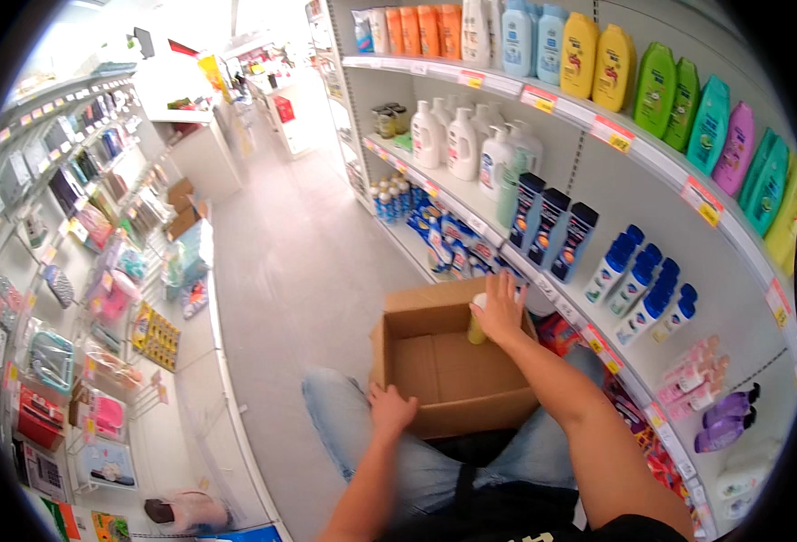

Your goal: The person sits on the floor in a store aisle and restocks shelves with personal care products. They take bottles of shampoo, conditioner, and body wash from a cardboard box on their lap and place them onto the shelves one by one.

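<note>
An open cardboard box (432, 369) rests at my lap, between my knees, and most of its floor is bare. My left hand (392, 410) grips the box's near left rim. Over the far right corner of the box is my right hand (501, 313), its fingers stretched forward and its thumb against a yellowish bottle (476, 330) with a pale top. That bottle stands upright inside the box near the far wall. The right palm's underside is hidden, so whether the fingers close on anything cannot be told.
Shelves on the right hold dark blue bottles (541, 227), blue-capped bottles (636, 284), white jugs (463, 146) and colourful shampoo bottles (578, 54). Packaged goods hang on a rack (110, 291) at the left. A grey aisle floor (276, 257) runs ahead between them, towards a white counter (198, 152).
</note>
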Tool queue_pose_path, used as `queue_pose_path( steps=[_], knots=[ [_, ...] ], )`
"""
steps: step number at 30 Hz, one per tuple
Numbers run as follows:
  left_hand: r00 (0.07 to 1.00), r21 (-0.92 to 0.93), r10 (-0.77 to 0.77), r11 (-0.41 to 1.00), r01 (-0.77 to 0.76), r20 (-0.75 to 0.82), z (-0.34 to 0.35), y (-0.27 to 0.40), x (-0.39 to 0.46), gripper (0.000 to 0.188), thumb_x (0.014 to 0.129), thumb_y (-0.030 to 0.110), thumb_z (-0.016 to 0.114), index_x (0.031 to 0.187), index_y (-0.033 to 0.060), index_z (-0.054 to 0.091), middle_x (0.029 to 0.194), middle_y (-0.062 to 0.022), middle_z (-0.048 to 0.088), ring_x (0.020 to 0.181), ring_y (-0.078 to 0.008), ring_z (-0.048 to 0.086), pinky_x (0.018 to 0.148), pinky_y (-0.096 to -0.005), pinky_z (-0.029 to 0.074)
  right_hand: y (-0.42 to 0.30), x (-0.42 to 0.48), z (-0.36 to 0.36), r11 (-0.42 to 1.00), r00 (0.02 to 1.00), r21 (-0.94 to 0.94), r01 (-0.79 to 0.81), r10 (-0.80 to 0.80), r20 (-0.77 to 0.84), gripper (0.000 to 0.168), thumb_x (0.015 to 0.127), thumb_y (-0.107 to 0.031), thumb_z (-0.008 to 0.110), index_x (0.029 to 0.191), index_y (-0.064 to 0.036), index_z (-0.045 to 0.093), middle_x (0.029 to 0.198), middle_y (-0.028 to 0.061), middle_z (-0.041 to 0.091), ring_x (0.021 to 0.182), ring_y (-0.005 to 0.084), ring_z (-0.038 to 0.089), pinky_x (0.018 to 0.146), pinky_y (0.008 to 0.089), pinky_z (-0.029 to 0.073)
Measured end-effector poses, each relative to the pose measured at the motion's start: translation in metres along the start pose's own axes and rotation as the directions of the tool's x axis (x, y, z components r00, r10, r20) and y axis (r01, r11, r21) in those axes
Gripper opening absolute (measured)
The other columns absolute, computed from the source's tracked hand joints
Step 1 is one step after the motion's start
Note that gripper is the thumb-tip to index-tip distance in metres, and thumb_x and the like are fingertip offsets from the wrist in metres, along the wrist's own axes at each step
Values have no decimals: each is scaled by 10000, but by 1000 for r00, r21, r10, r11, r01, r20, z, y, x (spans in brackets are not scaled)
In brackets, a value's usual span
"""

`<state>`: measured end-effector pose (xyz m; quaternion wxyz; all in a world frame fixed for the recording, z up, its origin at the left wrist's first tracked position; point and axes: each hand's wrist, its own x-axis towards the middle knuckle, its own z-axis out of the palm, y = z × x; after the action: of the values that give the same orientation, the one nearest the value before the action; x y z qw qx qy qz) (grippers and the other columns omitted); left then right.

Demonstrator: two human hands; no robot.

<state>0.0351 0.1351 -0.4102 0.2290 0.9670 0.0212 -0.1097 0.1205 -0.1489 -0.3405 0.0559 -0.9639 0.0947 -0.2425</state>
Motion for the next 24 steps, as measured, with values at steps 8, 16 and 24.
queue_pose_path(
  steps=[8,16,24],
  knots=[
    [1000,4,-14,1000,14,-9,2,2,3,655,799,437,681,1250,-25,572,1466,-343,299,1349,-486,322,1124,-488,332,-1,-3,22,967,975,-207,148,-107,197,642,774,-454,759,1146,47,608,1112,168,624,1232,326,473,1178,550,154],
    [1000,14,-18,1000,18,-11,2,5,6,614,786,383,693,1248,-1,568,1491,-317,287,1331,-481,365,1077,-498,402,15,-16,-98,890,989,452,-53,-16,147,550,868,-325,689,1243,24,489,1213,252,544,1111,432,559,918,488,469],
    [1000,26,-21,999,21,2,1,5,13,642,760,386,709,1247,-11,580,1458,-326,308,1288,-502,409,1076,-508,408,47,-29,-359,426,950,884,191,147,-276,508,920,-168,652,1350,-56,405,1138,111,562,998,194,603,878,318,501]
  ],
)
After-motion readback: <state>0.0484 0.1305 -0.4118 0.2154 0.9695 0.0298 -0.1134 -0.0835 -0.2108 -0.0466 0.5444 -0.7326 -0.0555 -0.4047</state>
